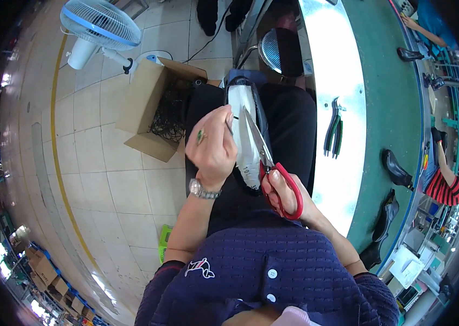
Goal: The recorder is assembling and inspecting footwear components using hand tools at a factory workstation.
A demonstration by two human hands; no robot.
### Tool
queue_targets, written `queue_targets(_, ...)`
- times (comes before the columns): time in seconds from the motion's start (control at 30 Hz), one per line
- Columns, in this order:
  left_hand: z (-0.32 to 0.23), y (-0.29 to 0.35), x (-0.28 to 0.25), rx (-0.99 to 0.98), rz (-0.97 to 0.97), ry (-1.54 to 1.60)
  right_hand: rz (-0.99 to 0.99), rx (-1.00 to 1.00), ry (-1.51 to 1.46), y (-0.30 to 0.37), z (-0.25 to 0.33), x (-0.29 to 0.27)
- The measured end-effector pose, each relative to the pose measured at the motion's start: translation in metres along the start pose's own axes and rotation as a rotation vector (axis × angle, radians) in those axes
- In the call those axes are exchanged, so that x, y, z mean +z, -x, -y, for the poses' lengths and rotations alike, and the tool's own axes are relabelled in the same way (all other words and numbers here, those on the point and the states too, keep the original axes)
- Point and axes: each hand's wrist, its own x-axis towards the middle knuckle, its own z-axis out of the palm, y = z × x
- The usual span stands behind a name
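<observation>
1. Here in the lap sits the shoe (240, 99), pale sole facing up, dark upper along its edges; it lies lengthwise between the thighs (293, 117), which seem to serve as a cradle, leaving both hands to work over it.
2. The left hand (213, 142) is over the shoe's left side, thumb and fingertips pressed together. A thin dark strip (235, 117) shows at their tips and looks pinched there, probably to hold it up clear of the sole.
3. Over on the right, the right hand (282, 194) is wrapped round the red-handled scissors (283, 190), thumb and fingers in the loops. The blades point away from the body, above the sole, and that angle likely suits reaching the strip; how far they are parted, I can't tell.
4. Now the containers: an open cardboard box (138, 100) stands on the floor beside the left leg, flaps spread, a tangle of dark stringy material (168, 117) inside. Its closeness looks handy for the left hand.
5. And the pliers (334, 129) lie on the white bench (340, 190), just beside the right leg, apparently parked within reach.
</observation>
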Motion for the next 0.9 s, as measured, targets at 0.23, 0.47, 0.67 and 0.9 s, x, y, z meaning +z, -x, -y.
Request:
queue_targets(0.23, 0.004, -0.093, -0.057, -0.089, -0.389, 0.123, -0.116, -0.229, -0.059, 0.014, -0.019, -0.024)
queue_targets(0.47, 0.135, 0.011, -0.065, -0.417, 0.382, -0.361, -1.168, -0.103, 0.546, 0.022, -0.116, -0.136)
queue_targets(0.67, 0.037, -0.004, -0.009, 0.18, 0.562, -0.011, -1.275, 0.239, 0.878, 0.049, -0.161, -0.177)
queue_targets(0.9, -0.018, -0.028, 0.077, 0.44, 0.774, 0.021, -1.322, -0.354, 0.678, -0.044, -0.089, -0.178)
